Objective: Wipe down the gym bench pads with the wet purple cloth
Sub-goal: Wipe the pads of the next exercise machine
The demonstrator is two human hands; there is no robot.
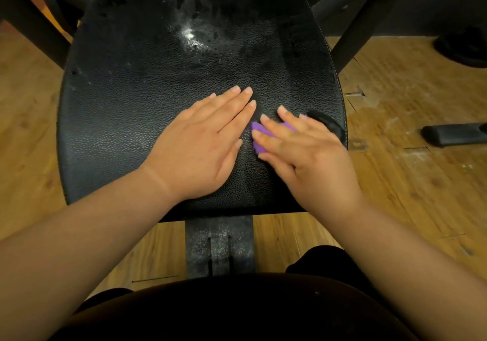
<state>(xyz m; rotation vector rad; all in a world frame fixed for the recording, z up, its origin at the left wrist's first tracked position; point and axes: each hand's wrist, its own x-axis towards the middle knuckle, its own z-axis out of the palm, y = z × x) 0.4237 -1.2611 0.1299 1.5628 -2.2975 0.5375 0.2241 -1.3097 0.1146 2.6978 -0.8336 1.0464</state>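
Head view showed left hand (200, 145) flat on pad (126, 82), right hand (311, 156) pressing cloth (257, 141) with spread fingers; firm strokes toward the smears (191, 35) would suit

Your purple cloth (259, 143) is mostly hidden
Your right hand (305, 156), blurred, covers most of it; the bench pad (126, 98) runs off the picture's top edge.

So a black pebbled bench pad (126, 109) is seen filling the middle of the frame, set over a wood floor (395, 188). Toward the upper middle it's smeared with a whitish dusty patch (190, 35). Lower down, a left hand (200, 145) is laid flat on it. Just right of that, a purple cloth (259, 141) is pressed to the pad under a right hand (312, 161). A black curved bit (328, 124) is parked at the right edge.
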